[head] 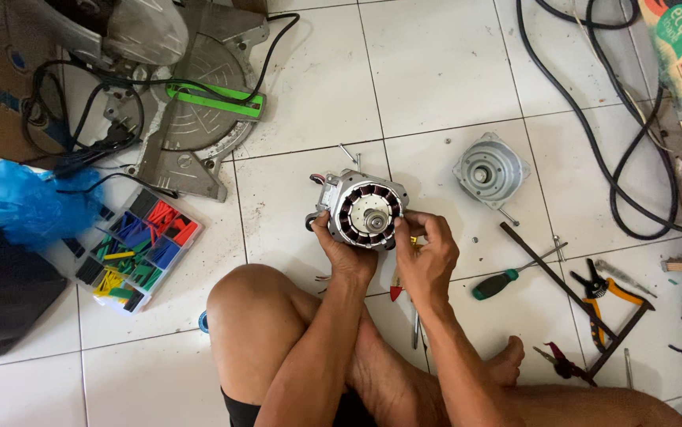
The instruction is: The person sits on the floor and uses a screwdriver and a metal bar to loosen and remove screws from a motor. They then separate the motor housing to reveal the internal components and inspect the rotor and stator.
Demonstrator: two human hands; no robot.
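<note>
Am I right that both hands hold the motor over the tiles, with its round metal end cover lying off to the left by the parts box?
Not quite. In the head view, the left hand and right hand do hold the motor, but the round metal end cover lies on the tiles to its right; the parts box is on the left.

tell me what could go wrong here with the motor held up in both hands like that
1. The motor is held off the floor between the left hand and right hand; if it slips it could drop onto the tiles or the person's crossed legs.
2. Its cover is off, so the copper windings are bare and a fingertip or tool could nick them.
3. Small screws lie loose on the floor and might roll away or be knelt on.
</note>
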